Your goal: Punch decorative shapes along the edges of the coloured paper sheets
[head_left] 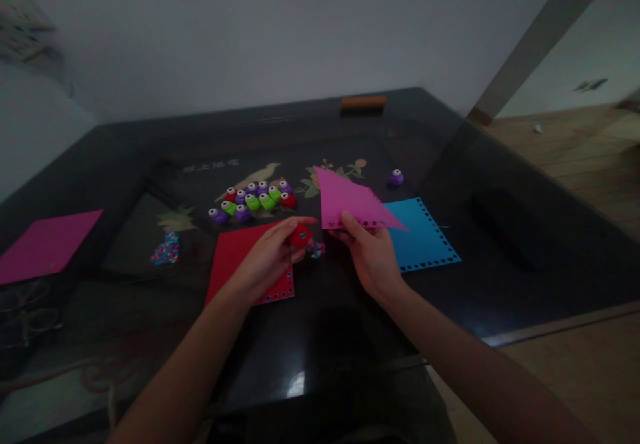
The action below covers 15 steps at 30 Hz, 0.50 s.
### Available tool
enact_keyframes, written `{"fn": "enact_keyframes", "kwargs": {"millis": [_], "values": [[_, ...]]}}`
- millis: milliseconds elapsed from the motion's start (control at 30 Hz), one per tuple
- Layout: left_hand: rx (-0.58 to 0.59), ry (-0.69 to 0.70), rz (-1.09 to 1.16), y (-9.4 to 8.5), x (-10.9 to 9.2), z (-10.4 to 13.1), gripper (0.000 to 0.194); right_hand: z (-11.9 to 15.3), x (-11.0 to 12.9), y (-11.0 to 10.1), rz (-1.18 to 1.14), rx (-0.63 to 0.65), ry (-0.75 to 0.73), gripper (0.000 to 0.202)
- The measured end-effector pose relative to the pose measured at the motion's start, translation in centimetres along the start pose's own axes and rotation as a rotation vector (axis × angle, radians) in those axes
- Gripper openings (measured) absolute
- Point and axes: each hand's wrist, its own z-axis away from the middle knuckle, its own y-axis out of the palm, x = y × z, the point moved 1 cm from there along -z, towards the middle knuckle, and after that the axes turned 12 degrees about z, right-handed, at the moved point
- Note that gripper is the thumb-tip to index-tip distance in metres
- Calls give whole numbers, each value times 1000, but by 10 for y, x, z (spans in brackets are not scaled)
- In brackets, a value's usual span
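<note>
My left hand (280,247) is closed around a red craft hole punch (301,235), held just left of the pink paper. In my right hand (367,251) is a pink sheet of paper (345,199), pinched at its near edge between thumb and fingers. Small shaped holes run along two of its edges. Below the punch lies a little pile of punched confetti (317,250). Partly under my left forearm rests a red sheet (233,257) with holes along its edges. Right of my right hand is a blue sheet (420,237), also punched along its edges.
Several purple, green and red punches (253,201) stand grouped behind the red sheet. One purple punch (397,177) sits apart at the right. A larger confetti heap (167,249) and another pink sheet (47,244) lie at the left of the dark glossy table (360,337).
</note>
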Motion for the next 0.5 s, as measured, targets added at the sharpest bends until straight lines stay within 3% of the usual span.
{"fn": "enact_keyframes", "kwargs": {"millis": [333, 500], "values": [[85, -43, 156, 0, 2, 1, 28, 3, -1, 3, 15, 2, -87, 19], [76, 7, 122, 1, 0, 3, 34, 7, 14, -3, 83, 21, -172, 15]]}}
